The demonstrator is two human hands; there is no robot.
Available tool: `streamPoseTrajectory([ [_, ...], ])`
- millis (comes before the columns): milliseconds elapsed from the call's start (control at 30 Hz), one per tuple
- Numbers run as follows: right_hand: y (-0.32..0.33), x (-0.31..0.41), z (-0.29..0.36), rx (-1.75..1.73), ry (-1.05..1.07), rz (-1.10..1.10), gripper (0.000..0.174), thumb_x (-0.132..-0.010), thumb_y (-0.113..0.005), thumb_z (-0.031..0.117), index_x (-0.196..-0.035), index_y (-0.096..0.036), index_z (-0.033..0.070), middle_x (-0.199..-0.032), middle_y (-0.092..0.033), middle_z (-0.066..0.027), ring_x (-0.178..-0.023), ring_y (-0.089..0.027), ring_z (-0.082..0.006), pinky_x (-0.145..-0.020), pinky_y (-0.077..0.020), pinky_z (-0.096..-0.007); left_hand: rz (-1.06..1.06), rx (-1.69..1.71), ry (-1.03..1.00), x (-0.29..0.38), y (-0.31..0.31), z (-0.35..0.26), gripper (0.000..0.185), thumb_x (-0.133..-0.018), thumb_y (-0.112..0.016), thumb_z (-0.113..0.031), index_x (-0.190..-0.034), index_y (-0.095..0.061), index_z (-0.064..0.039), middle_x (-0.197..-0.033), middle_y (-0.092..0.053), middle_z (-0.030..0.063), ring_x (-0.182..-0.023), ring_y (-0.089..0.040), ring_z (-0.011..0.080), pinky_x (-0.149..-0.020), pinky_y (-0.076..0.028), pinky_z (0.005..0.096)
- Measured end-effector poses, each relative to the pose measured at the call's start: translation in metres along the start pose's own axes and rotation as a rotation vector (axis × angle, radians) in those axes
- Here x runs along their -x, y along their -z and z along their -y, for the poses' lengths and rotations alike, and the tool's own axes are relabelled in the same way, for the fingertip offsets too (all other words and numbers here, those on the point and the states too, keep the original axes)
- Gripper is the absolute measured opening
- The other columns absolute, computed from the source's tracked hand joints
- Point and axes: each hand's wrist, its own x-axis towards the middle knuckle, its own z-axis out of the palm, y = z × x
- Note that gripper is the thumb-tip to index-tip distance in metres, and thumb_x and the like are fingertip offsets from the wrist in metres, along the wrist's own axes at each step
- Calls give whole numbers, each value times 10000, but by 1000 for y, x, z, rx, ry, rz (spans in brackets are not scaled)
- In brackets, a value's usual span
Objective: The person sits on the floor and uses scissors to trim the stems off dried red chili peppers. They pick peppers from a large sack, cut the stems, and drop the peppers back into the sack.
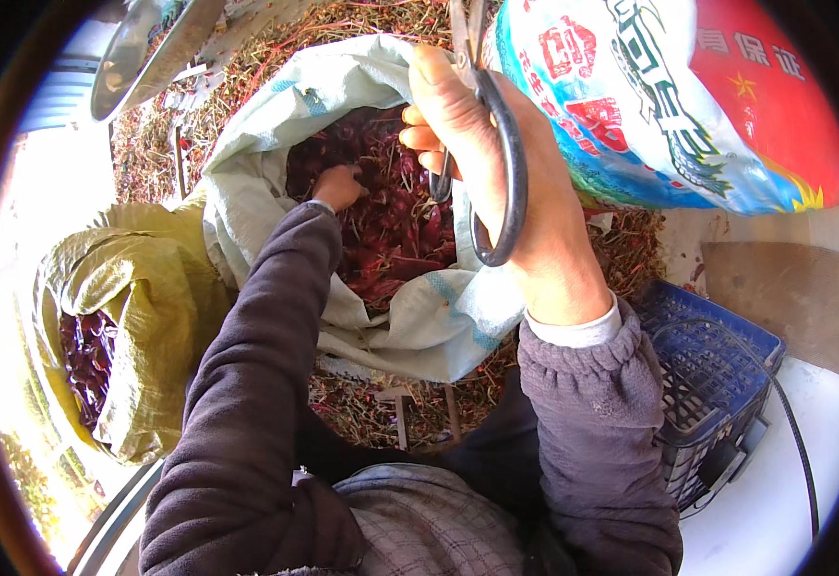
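Note:
A white woven sack (247,194) with its rim rolled down stands in front of me, holding dark red dried chili peppers (398,245). My left hand (338,189) reaches down into it, its fingertips partly hidden among the peppers; whether they pinch one cannot be made out. Held up above the sack's right side, my right hand (549,209) grips scissors (517,165) with black handles. The thumb lies over one handle loop, and the blades point away from me, cut off by the top of the picture.
A yellow-green woven sack (167,288) of dark red peppers leans at the left. Dry stems and bits (362,414) litter the ground. A large printed bag (643,93) fills the upper right, above a blue plastic crate (715,331) with a black cord. A metal basin (121,68) is at upper left.

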Motion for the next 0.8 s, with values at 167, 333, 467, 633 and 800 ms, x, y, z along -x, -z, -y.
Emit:
streamPoseTrajectory([
  [167,1,2,-2,-30,-19,10,686,-961,-660,634,-1115,-669,-34,-919,-654,-68,-838,-635,-128,-746,-515,-266,32,165,-31,45,18,3,593,-780,-847,-268,-1293,-688,-18,-1261,-700,237,-1204,-652,396,-1028,-507,424],
  [333,-5,-1,-2,153,-10,15,638,-975,-619,652,-980,-644,15,-809,-621,-33,-756,-603,-118,-684,-494,-282,14,196,-33,106,84,-33,455,-795,-851,-269,-1125,-720,16,-1063,-745,202,-1021,-702,320,-910,-528,406],
  [467,-5,3,4,223,19,22,730,-898,-711,647,-998,-641,-72,-830,-690,-231,-831,-694,-412,-757,-533,-452,-33,251,-86,160,121,-60,372,-855,-819,-291,-1077,-727,-7,-920,-731,151,-881,-682,237,-819,-523,390],
  [633,-16,15,6,318,167,-1,585,-938,-722,561,-962,-652,-19,-693,-604,-100,-642,-588,-201,-617,-471,-363,-78,597,-72,213,130,-78,249,-946,-743,-235,-1014,-725,4,-860,-703,37,-766,-623,164,-739,-492,319],
  [800,-27,19,-4,395,159,91,452,-891,-791,403,-928,-636,-20,-712,-678,-191,-697,-696,-382,-644,-531,-447,-43,1197,-41,227,130,-89,119,-1012,-670,-166,-1025,-688,-49,-887,-663,-29,-713,-578,77,-672,-448,233],
])
